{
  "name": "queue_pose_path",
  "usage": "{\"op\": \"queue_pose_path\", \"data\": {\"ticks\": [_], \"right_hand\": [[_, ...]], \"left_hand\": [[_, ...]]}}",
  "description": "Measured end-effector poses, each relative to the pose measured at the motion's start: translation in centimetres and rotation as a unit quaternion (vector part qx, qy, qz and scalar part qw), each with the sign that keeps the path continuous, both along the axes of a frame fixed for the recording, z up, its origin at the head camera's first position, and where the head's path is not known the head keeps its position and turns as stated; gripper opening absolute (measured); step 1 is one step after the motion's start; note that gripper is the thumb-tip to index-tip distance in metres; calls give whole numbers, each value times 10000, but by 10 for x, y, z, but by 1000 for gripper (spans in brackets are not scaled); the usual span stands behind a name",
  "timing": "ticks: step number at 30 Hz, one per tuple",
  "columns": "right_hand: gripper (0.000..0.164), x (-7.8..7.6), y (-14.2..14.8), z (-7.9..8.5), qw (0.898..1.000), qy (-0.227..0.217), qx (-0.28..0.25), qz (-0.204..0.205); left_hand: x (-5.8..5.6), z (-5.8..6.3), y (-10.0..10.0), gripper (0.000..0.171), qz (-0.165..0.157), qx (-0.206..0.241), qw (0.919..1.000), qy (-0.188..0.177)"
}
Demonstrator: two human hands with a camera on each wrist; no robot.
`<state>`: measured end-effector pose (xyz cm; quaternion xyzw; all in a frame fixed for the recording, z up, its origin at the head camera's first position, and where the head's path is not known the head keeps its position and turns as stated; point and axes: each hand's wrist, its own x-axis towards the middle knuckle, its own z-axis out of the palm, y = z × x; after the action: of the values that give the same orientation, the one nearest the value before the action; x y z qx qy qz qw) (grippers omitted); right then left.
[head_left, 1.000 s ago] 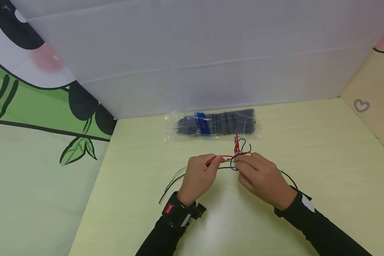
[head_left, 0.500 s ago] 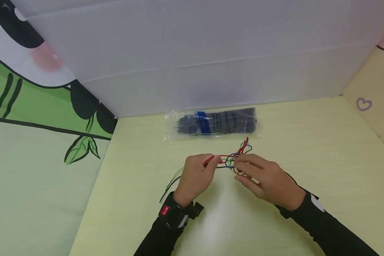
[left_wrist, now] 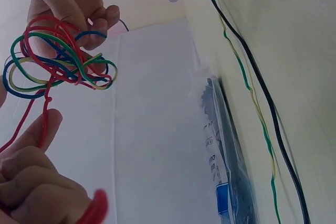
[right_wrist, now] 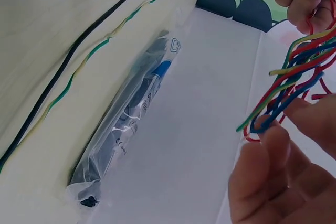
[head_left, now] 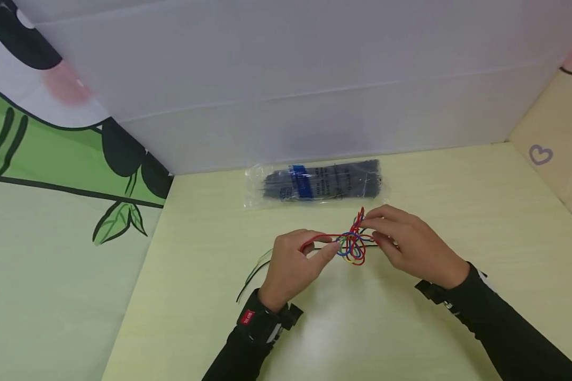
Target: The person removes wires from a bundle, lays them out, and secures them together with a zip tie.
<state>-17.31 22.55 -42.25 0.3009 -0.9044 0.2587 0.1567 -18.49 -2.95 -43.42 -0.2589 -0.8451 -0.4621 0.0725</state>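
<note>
A looped bundle of red, blue, green and yellow wires (head_left: 354, 244) is held up between the two hands. My left hand (head_left: 297, 267) grips the red wire running out of the bundle's left side, its fingers curled as the left wrist view shows. On the other side, my right hand (head_left: 417, 246) pinches the bundle's edge; in the right wrist view its fingertips (right_wrist: 274, 135) are at the end of a blue wire loop (right_wrist: 286, 103). Below the hands, a black wire (left_wrist: 257, 77) and a green-and-yellow wire (left_wrist: 247, 74) lie on the table.
A clear plastic bag of dark grey cable ties (head_left: 324, 181) with a blue label lies at the back of the pale table (head_left: 209, 227). Behind it rises a white panel (head_left: 314, 121). Side panels with printed drawings stand left and right.
My right hand has shifted up and to the right, moving from the bundle's front to its right side. The loops show more openly now. My left hand stays nearly in place, its thumb extended further.
</note>
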Motion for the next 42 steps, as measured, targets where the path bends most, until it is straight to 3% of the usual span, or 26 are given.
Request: {"op": "queue_pose_path", "data": {"ticks": [6, 12, 16, 20, 24, 26, 28, 30, 32, 36, 39, 42], "right_hand": [[28, 0, -4, 6, 9959, -623, -644, -108], [40, 1, -7, 6, 9924, -1093, -545, 132], [37, 1, -8, 1, 9963, -688, -480, 176], [28, -1, -10, -4, 9983, -138, -501, 245], [23, -1, -13, -7, 9955, -360, -848, 198], [22, 0, -15, -8, 9926, -584, -1059, 50], [24, 2, -18, -10, 9927, -529, -1059, -217], [29, 4, -20, -12, 9935, -180, -975, -559], [32, 9, -24, -14, 9916, 451, -815, -892], [17, 17, -32, -16, 9830, 1413, -543, -1041], [21, 19, -37, -18, 9831, 1498, -349, -992], [33, 17, -39, -21, 9824, 1371, -427, -1196]], "left_hand": [[1, 0, -1, 27, -89, 107, 9999, -70], [0, -3, -1, 29, -50, 86, 9998, -187], [-2, -7, -2, 23, 189, 356, 9977, -548], [-3, -8, -2, 21, 227, 647, 9921, -1046], [-2, -7, 0, 31, 138, 829, 9885, -1257], [-1, -7, 1, 33, 156, 896, 9874, -1296], [-1, -8, 2, 35, 255, 921, 9865, -1330], [-1, -9, 3, 37, 388, 937, 9853, -1376], [-1, -10, 3, 39, 500, 963, 9839, -1418], [-2, -12, 4, 37, 649, 874, 9879, -1103], [-3, -12, 6, 31, 704, 809, 9910, -797], [-2, -11, 9, 26, 652, 743, 9931, -634]]}}
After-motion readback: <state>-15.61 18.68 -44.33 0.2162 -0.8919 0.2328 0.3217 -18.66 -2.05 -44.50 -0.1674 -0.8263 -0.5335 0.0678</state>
